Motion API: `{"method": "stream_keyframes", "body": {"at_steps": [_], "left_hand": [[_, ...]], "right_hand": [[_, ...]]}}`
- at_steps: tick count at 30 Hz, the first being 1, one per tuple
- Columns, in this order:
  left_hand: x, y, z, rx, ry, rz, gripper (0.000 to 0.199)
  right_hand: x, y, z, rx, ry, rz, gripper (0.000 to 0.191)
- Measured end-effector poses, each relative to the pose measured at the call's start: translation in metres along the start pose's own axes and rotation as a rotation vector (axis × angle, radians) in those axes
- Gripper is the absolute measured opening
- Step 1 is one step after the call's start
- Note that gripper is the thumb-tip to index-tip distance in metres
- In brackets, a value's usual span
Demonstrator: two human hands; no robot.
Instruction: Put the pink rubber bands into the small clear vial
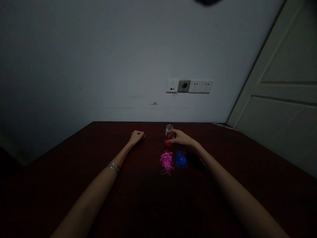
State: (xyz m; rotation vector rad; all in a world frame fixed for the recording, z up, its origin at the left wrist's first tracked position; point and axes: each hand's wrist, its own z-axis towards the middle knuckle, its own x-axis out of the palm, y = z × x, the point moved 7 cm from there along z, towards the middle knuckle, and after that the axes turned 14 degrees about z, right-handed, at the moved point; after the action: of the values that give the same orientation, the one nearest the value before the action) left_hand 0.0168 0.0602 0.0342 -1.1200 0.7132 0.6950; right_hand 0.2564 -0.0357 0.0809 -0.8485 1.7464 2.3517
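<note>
Head view.

Item: jar (169,129), clear; upright, within the right fingers, mouth uppermost and seemingly uncapped. Red matter (167,143) showed low at the jar, beside the right thumb tip; whether inside the glass or against it could not be told.

Handling, as judged: the hold wanted light, even pressure around the jar's lower body, with the mouth level and unobstructed and the wrist clear of the loose piles.

Right hand (182,137): fingers parted to the jar's width and clamped on its side, thumb nearest the wearer; far fingertips hidden.

Left hand (136,137): fingers curled in together, nothing visible in them; resting on the table (148,201), well apart from the jar.

Pink pile (166,162): loops, loose, just nearer the wearer than the right fingertips.

Blue pile (180,160): loose, just right of the pink, on the wearer's side of the right fingers.
</note>
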Motion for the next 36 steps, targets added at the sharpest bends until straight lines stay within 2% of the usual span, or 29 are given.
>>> {"method": "stream_keyframes", "body": {"at_steps": [5,13,21,23,24,27,29,31,33,36], "left_hand": [[0.001,0.0,-0.001,0.004,0.012,-0.005,0.034],[0.0,-0.004,-0.003,0.044,0.015,0.009,0.036],[-0.003,-0.027,-0.009,0.197,-0.013,0.044,0.033],[-0.002,-0.04,-0.009,0.232,0.056,0.011,0.029],[-0.001,-0.049,-0.011,0.253,0.127,-0.008,0.026],[0.012,-0.083,-0.027,0.34,0.493,-0.007,0.022],[0.019,-0.106,-0.044,0.38,0.685,0.021,0.024],[0.022,-0.127,-0.06,0.44,0.75,0.019,0.026],[0.026,-0.143,-0.071,0.482,0.744,0.011,0.025],[0.034,-0.152,-0.078,0.5,0.693,0.068,0.022]], "right_hand": [[0.0,-0.005,-0.009,0.055,0.013,0.042,0.042],[0.004,0.004,-0.015,0.053,0.006,0.055,0.037],[-0.002,0.002,-0.02,0.099,0.04,0.065,0.053],[-0.009,0.003,-0.022,0.109,0.043,0.077,0.061],[-0.014,0.004,-0.023,0.116,0.043,0.081,0.064],[-0.029,0.006,-0.028,0.171,0.046,0.083,0.069],[-0.04,0.01,-0.032,0.189,0.051,0.062,0.065],[-0.049,0.015,-0.035,0.177,0.063,0.033,0.058],[-0.054,0.02,-0.038,0.163,0.083,0.006,0.05],[-0.058,0.023,-0.039,0.163,0.107,-0.019,0.044]]}}
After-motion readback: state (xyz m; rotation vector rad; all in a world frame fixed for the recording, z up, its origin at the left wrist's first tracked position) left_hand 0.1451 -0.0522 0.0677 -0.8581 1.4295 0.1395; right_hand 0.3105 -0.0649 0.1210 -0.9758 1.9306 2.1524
